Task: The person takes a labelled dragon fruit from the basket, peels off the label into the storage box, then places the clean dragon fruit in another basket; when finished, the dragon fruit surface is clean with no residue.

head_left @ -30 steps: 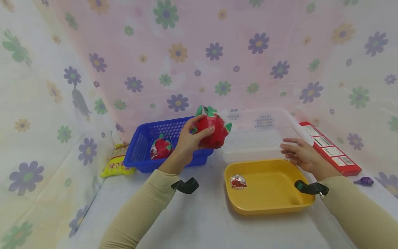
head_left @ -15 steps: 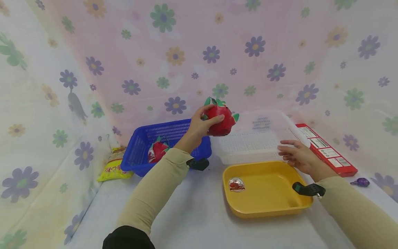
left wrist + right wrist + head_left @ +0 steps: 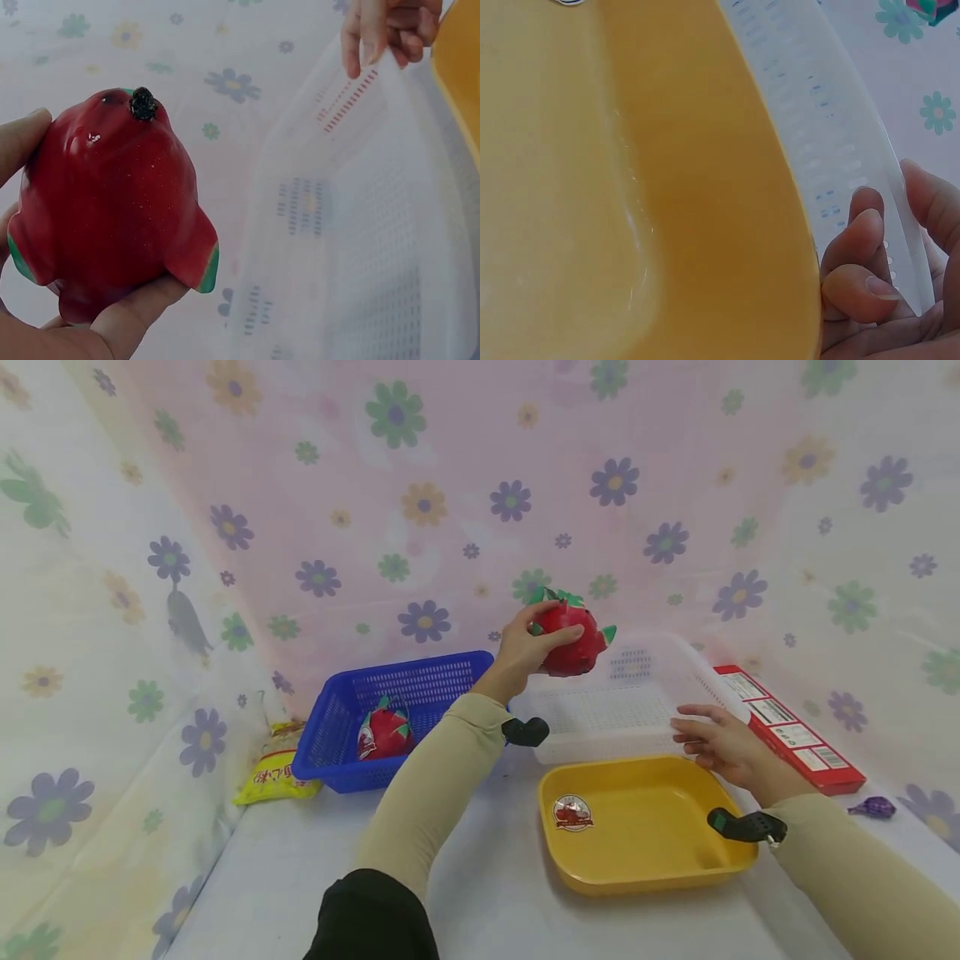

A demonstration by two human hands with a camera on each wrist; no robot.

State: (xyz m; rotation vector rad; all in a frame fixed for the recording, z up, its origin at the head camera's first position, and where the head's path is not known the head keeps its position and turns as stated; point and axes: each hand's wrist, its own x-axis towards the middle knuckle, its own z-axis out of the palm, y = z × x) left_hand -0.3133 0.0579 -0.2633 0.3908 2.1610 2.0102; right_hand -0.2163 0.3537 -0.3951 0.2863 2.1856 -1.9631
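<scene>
My left hand point(image 3: 523, 647) grips a red dragon fruit point(image 3: 573, 639) with green-tipped scales, raised over the left part of the white basket point(image 3: 551, 745). In the left wrist view, the dragon fruit point(image 3: 112, 202) shows a smooth red skin and a dark stub, with fingers and thumb round its sides. At the white basket's front right corner is my right hand point(image 3: 723, 745). The right wrist view shows the basket's rim point(image 3: 889, 172) running between that hand's thumb and its curled fingers point(image 3: 859, 244). Another dragon fruit point(image 3: 388, 733) lies inside the blue basket point(image 3: 337, 772).
A yellow tray point(image 3: 652, 885) with a round sticker stands in front of the white basket. Right of the basket lies a red box point(image 3: 795, 731), with a small purple item point(image 3: 872, 807) near it. A yellow packet point(image 3: 277, 772) sits left of the blue basket.
My left hand has carried the dragon fruit right and slightly up, from the blue basket's right end to over the white basket. My right hand stays at the white basket's corner.
</scene>
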